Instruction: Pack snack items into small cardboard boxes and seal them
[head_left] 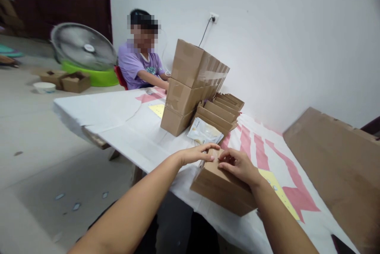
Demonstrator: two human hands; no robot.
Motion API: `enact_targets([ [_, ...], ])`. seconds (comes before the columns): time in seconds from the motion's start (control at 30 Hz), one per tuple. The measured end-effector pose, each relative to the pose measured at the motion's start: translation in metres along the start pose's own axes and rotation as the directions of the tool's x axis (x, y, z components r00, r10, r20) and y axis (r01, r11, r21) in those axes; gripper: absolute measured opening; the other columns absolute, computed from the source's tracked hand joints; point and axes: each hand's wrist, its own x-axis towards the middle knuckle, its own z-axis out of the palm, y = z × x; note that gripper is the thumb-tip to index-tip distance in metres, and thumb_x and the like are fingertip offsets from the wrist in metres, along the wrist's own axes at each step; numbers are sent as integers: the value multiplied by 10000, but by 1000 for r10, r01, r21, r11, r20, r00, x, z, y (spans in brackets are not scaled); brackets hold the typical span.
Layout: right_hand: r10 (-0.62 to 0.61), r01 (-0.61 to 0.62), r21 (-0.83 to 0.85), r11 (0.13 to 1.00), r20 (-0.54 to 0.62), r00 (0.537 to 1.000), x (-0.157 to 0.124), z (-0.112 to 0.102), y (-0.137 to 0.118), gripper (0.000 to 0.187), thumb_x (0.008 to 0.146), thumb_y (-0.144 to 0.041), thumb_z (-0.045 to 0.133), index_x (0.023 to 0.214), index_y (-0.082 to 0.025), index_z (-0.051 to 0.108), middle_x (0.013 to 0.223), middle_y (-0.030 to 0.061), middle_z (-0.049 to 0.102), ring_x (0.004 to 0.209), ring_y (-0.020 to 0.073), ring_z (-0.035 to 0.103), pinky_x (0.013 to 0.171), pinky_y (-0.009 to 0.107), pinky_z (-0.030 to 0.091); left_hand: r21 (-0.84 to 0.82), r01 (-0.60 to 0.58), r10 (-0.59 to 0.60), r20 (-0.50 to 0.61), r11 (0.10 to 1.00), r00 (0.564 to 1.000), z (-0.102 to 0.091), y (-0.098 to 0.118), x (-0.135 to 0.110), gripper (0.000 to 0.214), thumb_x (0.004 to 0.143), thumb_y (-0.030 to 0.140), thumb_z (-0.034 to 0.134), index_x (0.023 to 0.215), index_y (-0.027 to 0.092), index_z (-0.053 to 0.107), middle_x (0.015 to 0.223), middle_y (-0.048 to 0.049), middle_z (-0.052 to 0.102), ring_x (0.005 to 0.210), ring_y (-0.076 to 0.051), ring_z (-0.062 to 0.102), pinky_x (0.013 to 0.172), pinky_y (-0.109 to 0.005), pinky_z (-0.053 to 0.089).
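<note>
A brown cardboard box (pixel 222 192) lies at the near edge of the table, tilted in my view, with its top closed. My left hand (pixel 197 155) rests on the far left end of its top, fingers stretched out and apart. Close beside it, my right hand (pixel 239 165) lies on the same top with curled fingers, thumb and fingertips drawn together. Whatever may be between those fingertips is too small to make out. Just beyond the hands is a white printed pouch (pixel 204 130), leaning against a row of open cardboard boxes (pixel 219 111).
Closed boxes (pixel 185 64) stand stacked in a tall row on the cloth-covered table (pixel 97 107). Yellow sheets (pixel 277 190) lie on it. Behind sits a person in purple (pixel 133 66). A floor fan (pixel 86 48) stands left; a large cardboard panel (pixel 335 167) is right.
</note>
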Motion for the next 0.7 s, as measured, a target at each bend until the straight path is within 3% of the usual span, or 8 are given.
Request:
enact_targets([
  [0.27, -36, 24, -129, 991, -86, 996, 3, 5, -2, 99, 832, -291, 624, 771, -216, 644, 716, -8, 649, 628, 116, 567, 604, 239, 434, 17, -7, 7, 7, 1000, 1000, 0, 1, -1, 551, 763, 354, 627, 1274, 234, 456, 1318, -55, 476, 1259, -263, 364, 1029, -397, 288],
  [0.5, 21, -22, 107, 994, 16, 1000, 1, 0, 11, 182, 762, -334, 706, 883, -220, 633, 789, -7, 676, 644, 119, 583, 592, 229, 461, 3, -6, 6, 20, 1000, 1000, -1, 0, 0, 576, 751, 362, 638, 1278, 229, 451, 1337, -62, 463, 1269, -266, 366, 1022, -385, 319],
  [0.7, -40, 38, -45, 998, -39, 998, 5, 2, 2, 45, 805, -267, 665, 783, -228, 662, 736, -14, 668, 648, 118, 583, 634, 233, 456, -5, -19, 20, 9, 1000, 1000, -2, -5, 1, 591, 757, 388, 643, 1290, 225, 448, 1346, -65, 454, 1275, -266, 368, 1047, -380, 298],
])
